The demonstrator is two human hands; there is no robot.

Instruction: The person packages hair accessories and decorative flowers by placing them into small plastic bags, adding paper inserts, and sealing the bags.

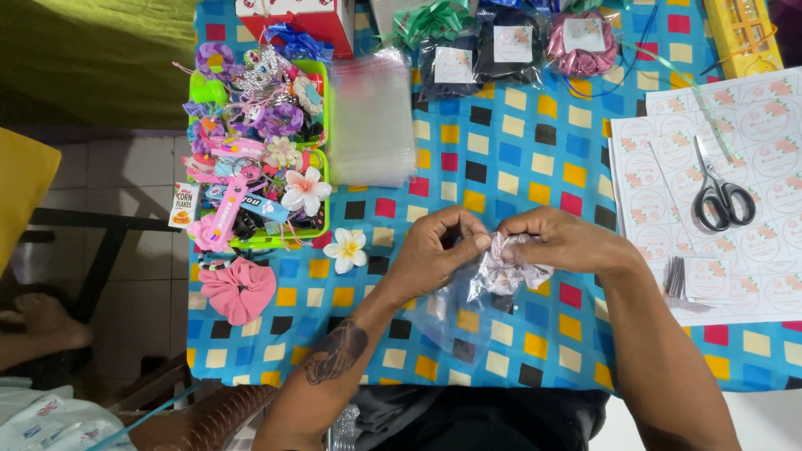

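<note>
Both hands meet at the near middle of the checked tablecloth, working one small clear plastic bag with a pale scrunchie at its mouth. The left hand pinches the bag's upper edge between thumb and fingers, closed narrow on the film. The right hand is curled around the scrunchie, gripping it just right of the left fingertips, so the two grips touch or nearly so. The bag hangs from that meeting point toward the near side (its long axis runs near-left, under the left wrist). Scissors lie well apart to the right on the sticker sheets
</note>
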